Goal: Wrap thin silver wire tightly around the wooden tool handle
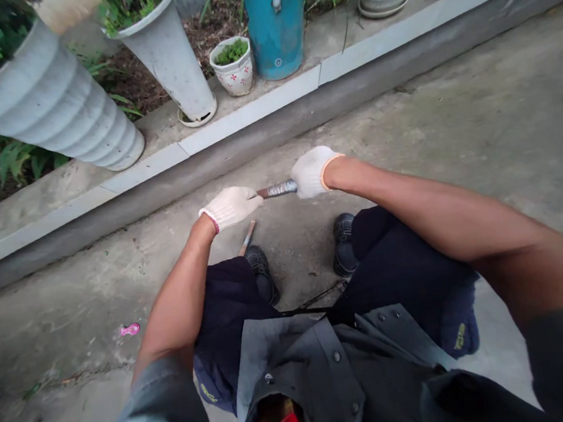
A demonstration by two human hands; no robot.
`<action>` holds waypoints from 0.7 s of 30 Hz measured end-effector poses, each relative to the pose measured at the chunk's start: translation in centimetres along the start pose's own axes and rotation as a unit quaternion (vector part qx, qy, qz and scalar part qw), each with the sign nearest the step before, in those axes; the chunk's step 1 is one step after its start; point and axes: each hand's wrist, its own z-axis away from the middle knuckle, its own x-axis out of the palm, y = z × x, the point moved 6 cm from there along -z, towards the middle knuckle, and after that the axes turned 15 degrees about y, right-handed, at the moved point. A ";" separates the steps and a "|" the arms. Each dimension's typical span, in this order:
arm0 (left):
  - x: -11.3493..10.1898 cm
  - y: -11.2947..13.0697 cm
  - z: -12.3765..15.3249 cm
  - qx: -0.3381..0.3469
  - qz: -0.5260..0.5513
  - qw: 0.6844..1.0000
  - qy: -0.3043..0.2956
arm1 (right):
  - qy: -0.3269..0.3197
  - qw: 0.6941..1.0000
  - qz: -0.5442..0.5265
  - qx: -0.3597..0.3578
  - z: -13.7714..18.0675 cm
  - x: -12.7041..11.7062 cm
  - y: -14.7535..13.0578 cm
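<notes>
Both my hands wear white knitted gloves and are out in front of me above the concrete. Between them runs a short brown stick (263, 193) with silvery wire (282, 187) wound tightly round part of it. My left hand (234, 204) is closed on the bare brown end. At the wire-wound end my right hand (311, 171) is closed in a fist; its fingers are mostly hidden from above. Another thin stick (248, 236), with a pale band on it, lies on the ground beside my left shoe (261, 273).
A low tiled ledge (251, 117) crosses ahead, bearing a ribbed white planter (58, 100), a tall white pot (170, 61), a small flowered pot (236, 75) and a blue bucket (277, 33). A pink object (130, 329) lies on the concrete at left.
</notes>
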 end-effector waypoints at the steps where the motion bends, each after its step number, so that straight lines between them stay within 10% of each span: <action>1: 0.0 0.4 0.0 0.005 0.012 1.000 0.005 | 0.010 1.000 0.001 0.017 -0.3 -0.3 0.5; 8: -0.8 1.6 0.3 0.000 0.100 0.995 0.026 | 0.045 0.991 -0.127 0.017 0.2 -3.5 1.8; 13: -0.3 -0.5 0.0 -0.033 0.100 0.994 -0.003 | -0.042 0.958 -0.282 -0.023 2.6 -3.7 1.9; 21: -0.9 -0.2 0.0 -0.007 0.083 0.996 0.021 | -0.195 0.963 -0.164 -0.088 4.5 0.0 -0.8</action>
